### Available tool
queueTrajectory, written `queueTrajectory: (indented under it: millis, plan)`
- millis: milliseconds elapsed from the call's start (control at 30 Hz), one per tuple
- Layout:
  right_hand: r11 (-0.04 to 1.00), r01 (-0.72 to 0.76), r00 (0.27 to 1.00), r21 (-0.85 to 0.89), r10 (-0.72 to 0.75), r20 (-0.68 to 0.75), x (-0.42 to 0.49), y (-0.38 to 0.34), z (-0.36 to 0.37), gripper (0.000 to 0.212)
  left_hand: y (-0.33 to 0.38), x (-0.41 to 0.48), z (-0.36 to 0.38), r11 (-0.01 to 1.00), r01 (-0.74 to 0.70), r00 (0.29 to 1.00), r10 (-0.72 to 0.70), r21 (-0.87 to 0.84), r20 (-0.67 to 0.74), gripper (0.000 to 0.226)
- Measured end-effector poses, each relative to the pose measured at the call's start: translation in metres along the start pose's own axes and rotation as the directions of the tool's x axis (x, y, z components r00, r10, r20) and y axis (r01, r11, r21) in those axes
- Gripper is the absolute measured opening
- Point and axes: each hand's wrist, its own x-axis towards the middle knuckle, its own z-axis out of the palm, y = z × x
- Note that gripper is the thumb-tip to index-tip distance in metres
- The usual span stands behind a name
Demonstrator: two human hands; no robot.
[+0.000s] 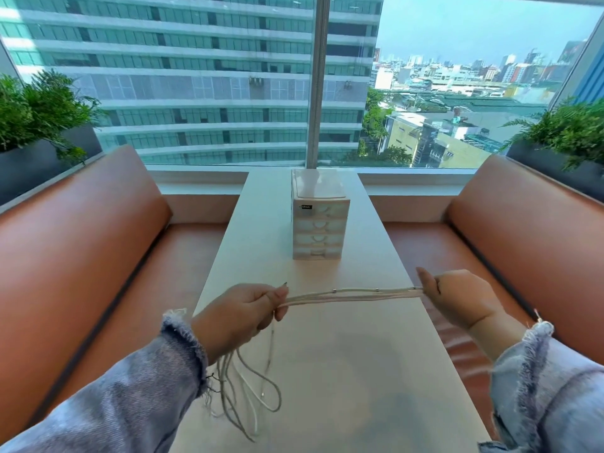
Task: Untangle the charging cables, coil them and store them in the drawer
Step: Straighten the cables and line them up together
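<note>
Both hands are up over the near half of the tabletop (327, 371), a bundle of white charging cables (353, 294) stretched taut between them. The left hand (242, 313) is closed around the bundle, thumb and fingers pinching the strands, and the loose ends spill below it in long loops that hang toward the near left edge. The right hand (457, 300) is curled shut on the other end, forefinger sticking out. Small metal connectors show along the stretched span. Further back, near the tabletop's far edge, stands the white drawer unit (318, 223), four drawers stacked, all pushed in.
</note>
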Motion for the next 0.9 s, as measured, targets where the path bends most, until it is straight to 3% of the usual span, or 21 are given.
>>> queueTrajectory:
  millis: [333,433,533,667,900]
  plan:
    - [0.980,-0.141,0.986,0.138,0.125,0.112,-0.018,0.025,0.039,0.062,-0.009,-0.001,-0.038,0.998,0.006,0.988,0.005,0.067,-0.153,0.047]
    - [0.955,-0.226,0.970,0.193,0.202,0.135,-0.020,0.018,0.047,0.066,-0.005,0.003,-0.035,0.999,-0.004,0.976,-0.006,-0.046,-0.216,0.048]
    - [0.907,-0.321,0.928,0.273,0.243,0.283,-0.026,0.004,0.057,0.068,0.004,0.008,-0.032,0.980,-0.048,0.970,0.001,-0.192,-0.242,0.040]
    - [0.670,-0.471,0.831,0.573,0.119,0.544,-0.039,-0.013,0.070,0.078,0.012,0.013,-0.033,0.976,-0.119,0.966,0.071,-0.181,-0.249,0.047]
    - [0.532,-0.565,0.714,0.631,-0.069,0.697,-0.048,-0.038,0.062,0.086,0.023,0.019,-0.022,0.985,-0.143,0.972,0.121,-0.094,-0.203,0.041]
